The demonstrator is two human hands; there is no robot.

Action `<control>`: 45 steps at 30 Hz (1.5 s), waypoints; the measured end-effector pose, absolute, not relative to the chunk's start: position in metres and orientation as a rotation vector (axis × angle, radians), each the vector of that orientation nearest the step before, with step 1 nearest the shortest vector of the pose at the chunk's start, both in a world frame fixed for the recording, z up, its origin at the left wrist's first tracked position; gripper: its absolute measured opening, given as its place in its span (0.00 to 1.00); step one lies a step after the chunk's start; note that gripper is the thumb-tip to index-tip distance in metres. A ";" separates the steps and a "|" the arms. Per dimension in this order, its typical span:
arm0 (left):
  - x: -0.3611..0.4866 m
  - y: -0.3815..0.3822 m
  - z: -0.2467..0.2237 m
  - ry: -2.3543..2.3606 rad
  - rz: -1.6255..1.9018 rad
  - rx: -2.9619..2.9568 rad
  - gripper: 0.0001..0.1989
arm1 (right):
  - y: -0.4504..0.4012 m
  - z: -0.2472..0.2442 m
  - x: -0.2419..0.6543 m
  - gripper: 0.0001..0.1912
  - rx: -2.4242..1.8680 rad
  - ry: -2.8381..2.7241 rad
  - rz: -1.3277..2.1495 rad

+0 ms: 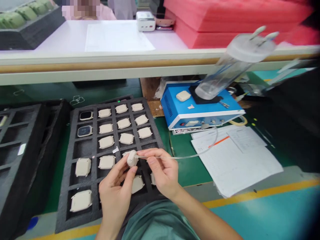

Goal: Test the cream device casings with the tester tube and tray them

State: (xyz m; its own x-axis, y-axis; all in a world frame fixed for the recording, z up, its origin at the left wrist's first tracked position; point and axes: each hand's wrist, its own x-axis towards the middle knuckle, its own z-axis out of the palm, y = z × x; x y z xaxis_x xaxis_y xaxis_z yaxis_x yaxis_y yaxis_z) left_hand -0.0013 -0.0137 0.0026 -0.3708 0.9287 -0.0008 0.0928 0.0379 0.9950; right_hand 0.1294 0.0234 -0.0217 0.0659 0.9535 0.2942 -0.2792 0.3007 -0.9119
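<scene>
Left hand (116,183) has a beige watch case (131,159) pinched on edge between thumb and fingers, so it's sitting right between the hands, just above the dark foam tray (68,166). Right hand (165,173) is gripping a thin clear tube (185,157) near its end, tip up against the case's side. Can't really tell if it's plugged in, tbh. Tube curves over toward the blue box (172,103) on the green table (183,176).

Green benchtop (183,173) beneath a dark foam tray (82,148), blue box (178,107) and white papers (240,166).
</scene>
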 end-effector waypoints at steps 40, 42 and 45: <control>-0.002 -0.006 0.000 1.589 1.469 1.076 0.17 | 0.031 -0.021 0.128 0.10 -0.743 -1.113 1.102; -0.002 -0.006 0.000 1.597 1.483 1.081 0.17 | 0.031 -0.022 0.128 0.09 -0.731 -1.099 1.122; -0.002 -0.004 0.000 1.590 1.506 1.096 0.17 | 0.031 -0.023 0.128 0.08 -0.711 -1.080 1.145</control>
